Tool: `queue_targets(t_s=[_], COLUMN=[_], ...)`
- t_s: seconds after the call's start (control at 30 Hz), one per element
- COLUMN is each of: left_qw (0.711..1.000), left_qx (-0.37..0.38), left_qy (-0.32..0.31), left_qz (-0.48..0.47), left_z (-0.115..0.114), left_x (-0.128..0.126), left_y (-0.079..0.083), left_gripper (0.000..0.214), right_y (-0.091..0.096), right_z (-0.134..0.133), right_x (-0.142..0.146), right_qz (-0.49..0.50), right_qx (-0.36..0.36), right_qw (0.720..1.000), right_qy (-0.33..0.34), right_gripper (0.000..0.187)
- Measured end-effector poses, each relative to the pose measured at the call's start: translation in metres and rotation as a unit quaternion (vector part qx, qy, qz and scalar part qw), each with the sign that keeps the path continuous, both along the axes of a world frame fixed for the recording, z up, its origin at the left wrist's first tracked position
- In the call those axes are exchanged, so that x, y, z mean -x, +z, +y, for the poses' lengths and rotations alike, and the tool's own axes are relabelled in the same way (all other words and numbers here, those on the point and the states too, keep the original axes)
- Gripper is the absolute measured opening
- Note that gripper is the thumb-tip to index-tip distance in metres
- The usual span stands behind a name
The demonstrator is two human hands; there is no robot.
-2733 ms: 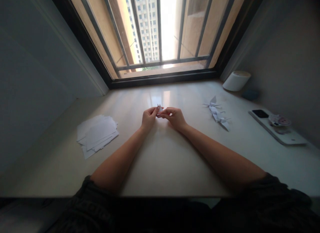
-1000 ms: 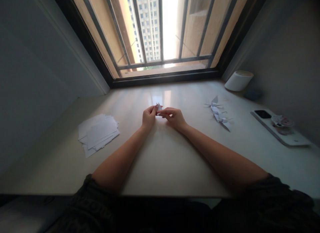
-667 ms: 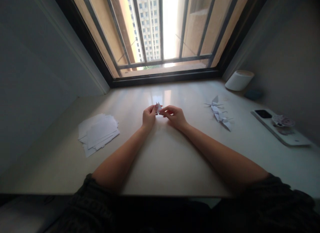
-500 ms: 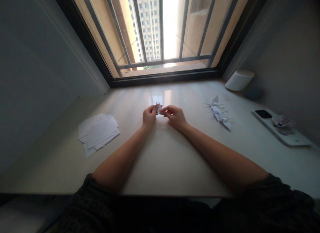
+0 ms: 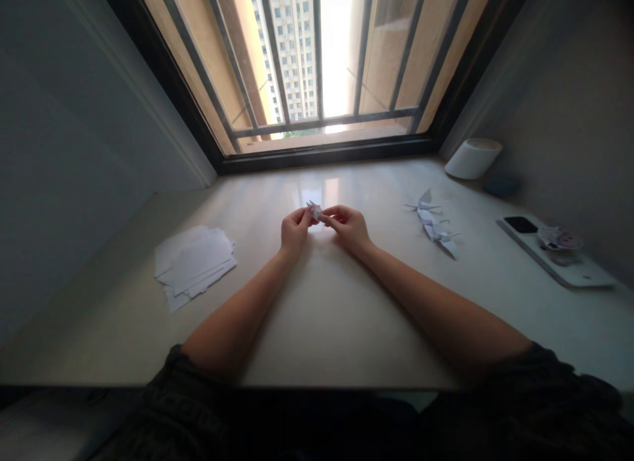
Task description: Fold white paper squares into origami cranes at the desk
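A small folded piece of white paper [image 5: 314, 211] is pinched between both my hands above the middle of the pale desk [image 5: 317, 302]. My left hand [image 5: 294, 231] grips its left side with closed fingers. My right hand [image 5: 351, 226] pinches its right side, fingers curled together. Most of the paper is hidden by my fingertips; only a pointed tip sticks up.
A loose stack of white paper sheets [image 5: 193, 264] lies at the left. Folded paper cranes [image 5: 433, 224] lie at the right. Farther right are a white tablet with a phone [image 5: 549, 249] and small items, and a white roll [image 5: 470, 158] near the barred window [image 5: 317, 71].
My right hand has shifted slightly up and left along the paper, and the paper's tip has tilted a little. The left hand has barely moved.
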State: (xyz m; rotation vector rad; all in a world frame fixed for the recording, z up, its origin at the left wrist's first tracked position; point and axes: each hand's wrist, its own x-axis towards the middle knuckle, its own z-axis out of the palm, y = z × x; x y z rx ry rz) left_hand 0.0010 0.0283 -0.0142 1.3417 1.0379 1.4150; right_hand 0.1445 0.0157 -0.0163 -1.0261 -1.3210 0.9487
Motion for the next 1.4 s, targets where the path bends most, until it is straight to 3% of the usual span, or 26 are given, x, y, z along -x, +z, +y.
queue_targets(t_s=[0.23,0.43,0.87,1.1,1.4], left_qw=[1.0,0.999,1.0,1.0,1.0], left_qx=[0.011,0.029,0.01,0.014,0.026], left_qy=[-0.01,-0.007,-0.021,-0.014,-0.013], left_qz=[0.015,0.016,0.011,0.013,0.005], left_z=[-0.0032,-0.0033,-0.0038,-0.0023,-0.0019], left_x=[0.0001,0.0007,-0.0005,0.0003,-0.0003], left_y=[0.0042,0.0056,0.0051,0.0048,0.0024], left_gripper=[0.041,0.054,0.032,0.034,0.034], right_y=[-0.0002,-0.0002,0.0,0.0018,-0.0023], right_z=[0.0011,-0.0006,-0.0011,0.0,0.0017], right_x=[-0.0005,-0.0012,-0.002,-0.0009,-0.0041], right_qz=[0.032,0.001,-0.027,0.036,-0.043], right_qx=[0.006,0.01,-0.006,0.01,-0.001], right_qw=[0.999,0.999,0.999,0.999,0.998], right_qy=[-0.025,-0.049,-0.04,-0.011,-0.04], right_gripper=[0.038,0.04,0.04,0.033,0.032])
